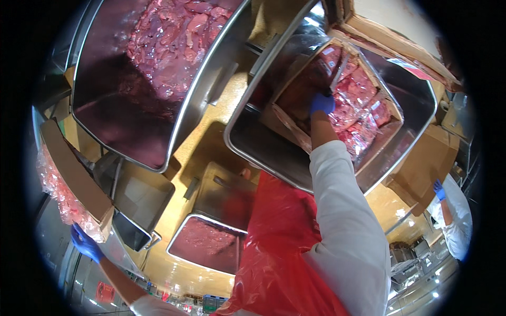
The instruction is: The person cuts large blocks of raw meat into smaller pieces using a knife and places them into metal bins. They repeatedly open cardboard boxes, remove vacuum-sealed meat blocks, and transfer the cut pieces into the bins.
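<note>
My right hand (pixel 322 104), in a blue glove, reaches into an open cardboard box (pixel 392 130) over a steel tub (pixel 253 150). It is closed around a dark-handled tool (pixel 339 71) with a long, narrow, blade-like part; its exact kind is unclear. Beside that hand, packs of red meat (pixel 354 100) in clear plastic fill one side of the box, and the other side lies in shadow. Far to the left, my blue-gloved left hand (pixel 87 243) has its fingers stretched out at the lower end of a tilted cardboard box (pixel 76 176), against clear plastic over pink meat (pixel 58 184).
A large steel tub (pixel 100 113) at upper left holds a heap of loose meat (pixel 179 42). A smaller tub (pixel 208 245) of dark red contents stands near my red apron (pixel 279 231). On the right, a co-worker's gloved hand (pixel 438 189) is beside a brown carton (pixel 429 163).
</note>
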Available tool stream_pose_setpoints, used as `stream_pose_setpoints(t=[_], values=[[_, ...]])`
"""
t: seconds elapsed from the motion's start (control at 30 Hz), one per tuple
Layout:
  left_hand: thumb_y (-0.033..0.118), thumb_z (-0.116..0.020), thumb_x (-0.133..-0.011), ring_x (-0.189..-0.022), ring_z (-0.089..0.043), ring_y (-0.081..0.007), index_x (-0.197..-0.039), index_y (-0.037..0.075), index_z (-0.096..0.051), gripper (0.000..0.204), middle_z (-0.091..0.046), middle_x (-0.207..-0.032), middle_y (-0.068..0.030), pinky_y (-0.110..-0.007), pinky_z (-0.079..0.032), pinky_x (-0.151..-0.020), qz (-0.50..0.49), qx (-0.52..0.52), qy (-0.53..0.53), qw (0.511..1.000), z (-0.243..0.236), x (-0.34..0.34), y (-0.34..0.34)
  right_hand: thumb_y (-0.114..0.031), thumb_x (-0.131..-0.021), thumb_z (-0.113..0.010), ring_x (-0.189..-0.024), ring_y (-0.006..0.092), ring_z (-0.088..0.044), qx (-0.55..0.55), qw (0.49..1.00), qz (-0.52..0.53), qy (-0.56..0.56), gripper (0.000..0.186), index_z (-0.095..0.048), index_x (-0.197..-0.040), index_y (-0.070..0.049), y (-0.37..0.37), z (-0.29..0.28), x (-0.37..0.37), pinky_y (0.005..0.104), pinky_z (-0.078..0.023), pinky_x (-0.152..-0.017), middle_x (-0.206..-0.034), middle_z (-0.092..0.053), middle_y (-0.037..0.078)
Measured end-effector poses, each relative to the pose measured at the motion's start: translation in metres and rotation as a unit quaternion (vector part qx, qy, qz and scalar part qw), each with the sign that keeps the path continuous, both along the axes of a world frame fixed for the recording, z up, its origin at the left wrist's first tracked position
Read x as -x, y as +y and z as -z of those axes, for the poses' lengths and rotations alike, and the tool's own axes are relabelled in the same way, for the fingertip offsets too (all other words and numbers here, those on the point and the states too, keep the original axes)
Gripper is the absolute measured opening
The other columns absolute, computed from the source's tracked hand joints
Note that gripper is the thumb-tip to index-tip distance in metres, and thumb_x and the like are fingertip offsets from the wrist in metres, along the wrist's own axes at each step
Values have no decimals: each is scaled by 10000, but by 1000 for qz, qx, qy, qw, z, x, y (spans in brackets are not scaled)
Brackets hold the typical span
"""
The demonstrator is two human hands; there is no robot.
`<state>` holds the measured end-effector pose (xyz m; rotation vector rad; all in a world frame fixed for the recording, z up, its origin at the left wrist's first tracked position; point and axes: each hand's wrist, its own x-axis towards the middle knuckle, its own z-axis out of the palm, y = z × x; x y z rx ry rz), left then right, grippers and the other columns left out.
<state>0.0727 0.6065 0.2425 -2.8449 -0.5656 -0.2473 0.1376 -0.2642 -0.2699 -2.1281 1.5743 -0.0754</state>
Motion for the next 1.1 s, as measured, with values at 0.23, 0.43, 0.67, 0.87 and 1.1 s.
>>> stream_pose_setpoints(t=[0.23, 0.43, 0.67, 0.87, 1.1], values=[[268, -655, -969, -894, -675, -256, -1200, 27, -677, 335, -629, -1164, -175, -380, -571, -793, -97, -137, -53, 984, -16, 137, -116, -213, -796, -638, -880, 400, -696, -30, 997, 71, -14, 273, -716, -907, 24, -3, 14, -34, 479, -540, -796, -884, -717, 226], [149, -647, -955, -1022, -622, -307, -1207, 13, -653, 286, -620, -1169, -179, -433, -529, -875, -18, -211, 1, 977, 14, 222, -179, -77, -758, -733, -620, 205, -626, -223, 934, 135, -245, 99, -637, -750, -52, 9, -56, -50, 372, -526, -583, -710, -646, 67], [7, -666, -882, -1130, -576, -349, -1220, -17, -625, 341, -573, -1222, -198, -430, -473, -980, -64, 20, -63, 996, 81, 252, -278, 17, -814, -668, -626, 144, -573, -336, 841, 65, -419, 197, -520, -741, -92, -28, -125, -42, 305, -570, -662, -742, -574, 32], [112, -746, -819, -1129, -558, -341, -1200, 23, -648, 403, -612, -1197, -153, -431, -446, -995, 1, 334, -91, 938, 124, 169, -393, 9, -831, -664, -651, 172, -591, -459, 792, 33, -402, 213, -504, -738, -96, 34, -236, 17, 312, -562, -668, -742, -565, 30], [134, -828, -727, -1402, -350, -420, -1549, 104, -293, 981, -253, -1571, -236, -437, -348, -1151, 155, 567, -37, 808, 73, 121, -484, 42, -832, -661, -700, 167, -567, -625, 725, -79, -280, 243, -483, -780, -116, 173, -438, 124, 300, -518, -682, -770, -517, 14]])
